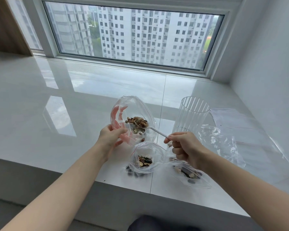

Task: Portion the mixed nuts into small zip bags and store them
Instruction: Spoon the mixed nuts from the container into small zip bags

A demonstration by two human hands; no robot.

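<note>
A large clear bag (133, 104) with red print stands open on the white sill, mixed nuts in its bottom. My left hand (110, 135) grips its near rim. My right hand (183, 147) pinches the handle of a white plastic spoon (157, 131); the spoon's bowl, heaped with nuts (138, 121), is inside the big bag. In front of it a small zip bag (145, 157) with a red seal line stands open with some nuts inside. Another small bag with nuts (190, 175) lies flat under my right wrist, partly hidden.
A tall ribbed clear glass (190, 115) stands right of the big bag. Crumpled and flat clear bags (227, 140) lie at the right, up to the wall. The sill's front edge (90, 179) runs close below the small bags. A window is behind.
</note>
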